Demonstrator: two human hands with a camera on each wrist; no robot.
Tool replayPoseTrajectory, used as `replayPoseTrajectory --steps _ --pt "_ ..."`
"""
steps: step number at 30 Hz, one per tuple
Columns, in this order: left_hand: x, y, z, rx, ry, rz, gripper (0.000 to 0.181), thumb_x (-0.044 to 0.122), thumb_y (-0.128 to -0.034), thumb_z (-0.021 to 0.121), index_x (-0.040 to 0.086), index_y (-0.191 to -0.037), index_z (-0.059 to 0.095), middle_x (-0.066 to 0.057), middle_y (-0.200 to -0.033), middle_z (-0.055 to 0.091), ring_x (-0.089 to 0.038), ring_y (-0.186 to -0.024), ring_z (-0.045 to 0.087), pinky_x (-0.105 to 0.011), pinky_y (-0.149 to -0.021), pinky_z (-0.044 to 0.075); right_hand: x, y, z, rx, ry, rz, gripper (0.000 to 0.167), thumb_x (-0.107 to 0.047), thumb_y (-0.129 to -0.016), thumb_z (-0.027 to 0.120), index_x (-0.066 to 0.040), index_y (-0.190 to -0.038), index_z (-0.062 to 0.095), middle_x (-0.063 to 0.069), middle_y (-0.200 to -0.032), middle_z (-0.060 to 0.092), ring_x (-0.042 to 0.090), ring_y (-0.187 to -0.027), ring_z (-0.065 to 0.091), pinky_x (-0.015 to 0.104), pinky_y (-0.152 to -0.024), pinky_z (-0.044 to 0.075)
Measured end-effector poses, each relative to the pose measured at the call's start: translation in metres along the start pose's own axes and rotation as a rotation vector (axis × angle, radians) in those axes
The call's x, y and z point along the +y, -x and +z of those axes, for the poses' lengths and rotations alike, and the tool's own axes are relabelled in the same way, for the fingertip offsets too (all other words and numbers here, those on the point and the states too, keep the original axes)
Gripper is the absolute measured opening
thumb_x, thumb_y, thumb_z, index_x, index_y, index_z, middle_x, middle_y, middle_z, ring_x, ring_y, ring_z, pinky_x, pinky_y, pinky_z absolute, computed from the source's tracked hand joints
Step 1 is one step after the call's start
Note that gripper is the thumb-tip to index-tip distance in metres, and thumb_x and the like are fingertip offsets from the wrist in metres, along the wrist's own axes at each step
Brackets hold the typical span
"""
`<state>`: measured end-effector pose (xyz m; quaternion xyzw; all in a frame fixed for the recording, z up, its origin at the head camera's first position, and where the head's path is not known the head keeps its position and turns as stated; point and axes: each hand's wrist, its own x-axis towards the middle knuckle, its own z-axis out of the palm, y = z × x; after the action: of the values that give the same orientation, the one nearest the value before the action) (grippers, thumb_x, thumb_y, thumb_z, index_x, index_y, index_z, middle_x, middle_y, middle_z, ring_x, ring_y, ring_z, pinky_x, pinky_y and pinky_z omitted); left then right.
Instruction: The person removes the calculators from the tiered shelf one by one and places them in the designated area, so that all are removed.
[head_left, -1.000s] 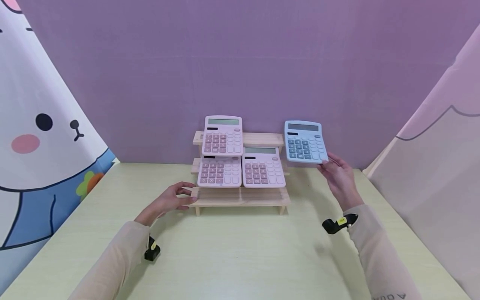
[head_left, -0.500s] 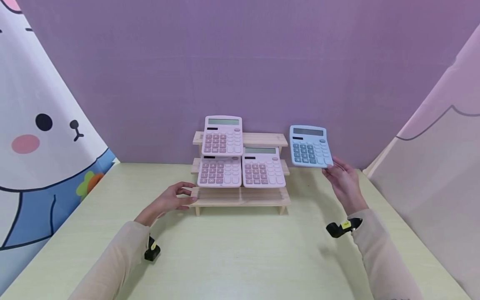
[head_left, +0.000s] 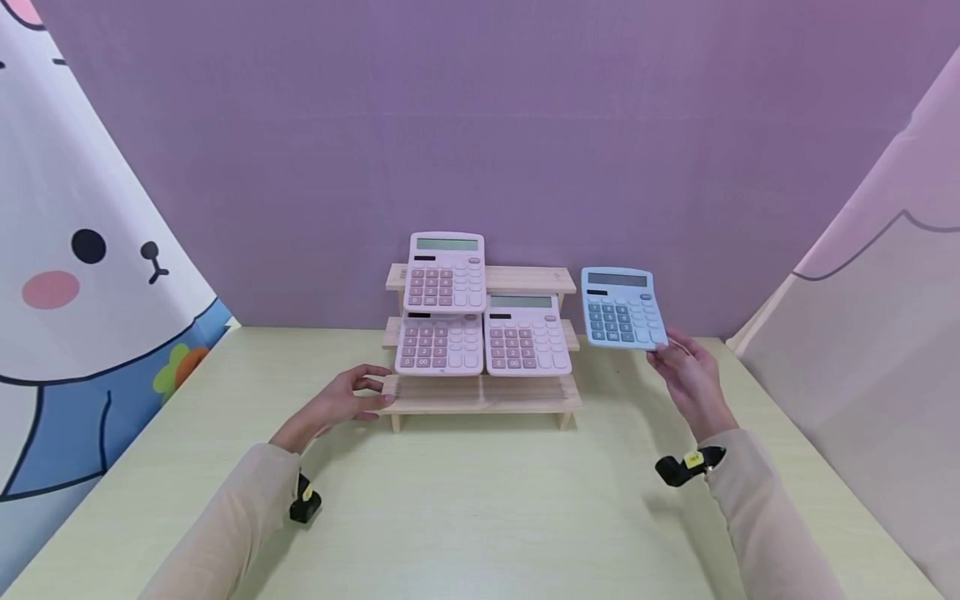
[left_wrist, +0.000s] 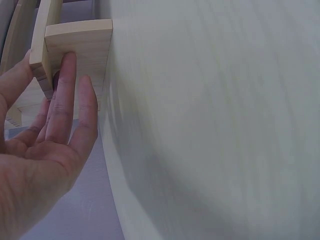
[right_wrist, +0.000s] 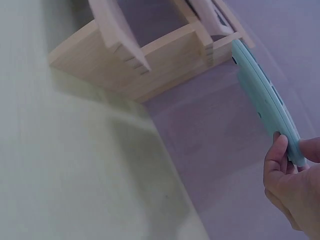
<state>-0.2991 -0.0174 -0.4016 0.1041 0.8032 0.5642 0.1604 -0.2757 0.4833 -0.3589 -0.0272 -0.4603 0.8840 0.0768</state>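
In the head view my right hand (head_left: 692, 382) pinches a blue calculator (head_left: 624, 310) by its lower right corner. It hangs in the air to the right of a wooden tiered stand (head_left: 483, 396), and the right wrist view shows it edge-on between thumb and fingers. My left hand (head_left: 341, 402) holds the left end of the stand's lowest step, thumb on one face of the board and fingers on the other in the left wrist view. A pink calculator (head_left: 446, 273) leans on the top step at left. Two more, a left pink calculator (head_left: 439, 346) and a right pink calculator (head_left: 527, 340), lean below it.
The stand is on a pale wooden table (head_left: 480, 508) close to a purple backdrop (head_left: 480, 133). A cartoon-printed cloth (head_left: 97, 317) borders the left side, and a pale cloth (head_left: 862, 358) borders the right.
My right hand has lowered the blue calculator and shifted it slightly right, away from the stand. My left hand and the pink calculators have stayed in place.
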Motion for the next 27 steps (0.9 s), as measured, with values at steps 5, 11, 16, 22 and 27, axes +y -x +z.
replayPoseTrajectory --steps 5,11,16,22,27 --pt "0.000 0.000 0.000 -0.002 -0.005 -0.002 0.062 0.019 -0.0842 0.066 0.001 -0.134 0.034 -0.025 -0.124 0.045 -0.018 -0.090 0.060 -0.040 -0.083 0.055 0.007 0.001 -0.006 0.009 0.033 0.009 0.033 0.014 -0.087 0.046 -0.003 -0.116 0.041 0.006 -0.090 0.063 0.014 -0.078 0.063 0.022 -0.073 0.055" --pt "-0.001 -0.001 -0.001 0.001 -0.012 0.003 0.063 0.020 -0.0839 0.067 0.001 -0.134 0.034 -0.025 -0.124 0.045 -0.018 -0.090 0.060 -0.039 -0.082 0.055 0.017 0.002 -0.014 0.017 0.051 0.015 0.028 0.013 -0.088 0.046 -0.002 -0.111 0.048 0.005 -0.087 0.065 0.013 -0.076 0.062 0.022 -0.070 0.054" --pt "-0.002 -0.001 -0.001 -0.006 -0.010 0.013 0.063 0.021 -0.0843 0.066 0.001 -0.134 0.034 -0.026 -0.124 0.045 -0.018 -0.091 0.060 -0.040 -0.082 0.055 0.023 0.002 -0.019 0.035 0.090 0.029 0.031 0.012 -0.088 0.045 0.000 -0.117 0.042 0.003 -0.088 0.064 0.011 -0.078 0.061 0.021 -0.072 0.054" --pt "-0.002 0.000 -0.001 -0.008 -0.002 0.019 0.062 0.020 -0.0845 0.066 0.001 -0.134 0.034 -0.026 -0.124 0.045 -0.018 -0.092 0.060 -0.040 -0.083 0.055 0.029 0.002 -0.025 0.043 0.107 0.051 0.032 0.011 -0.088 0.046 -0.001 -0.118 0.042 0.003 -0.090 0.063 0.011 -0.079 0.061 0.019 -0.073 0.054" --pt "-0.003 -0.001 -0.001 -0.006 -0.001 0.016 0.062 0.019 -0.0843 0.066 0.001 -0.134 0.034 -0.026 -0.124 0.045 -0.018 -0.092 0.060 -0.040 -0.083 0.055 0.033 0.002 -0.028 0.047 0.106 0.063 0.029 0.012 -0.088 0.046 -0.002 -0.114 0.044 0.002 -0.089 0.064 0.010 -0.078 0.061 0.019 -0.072 0.053"
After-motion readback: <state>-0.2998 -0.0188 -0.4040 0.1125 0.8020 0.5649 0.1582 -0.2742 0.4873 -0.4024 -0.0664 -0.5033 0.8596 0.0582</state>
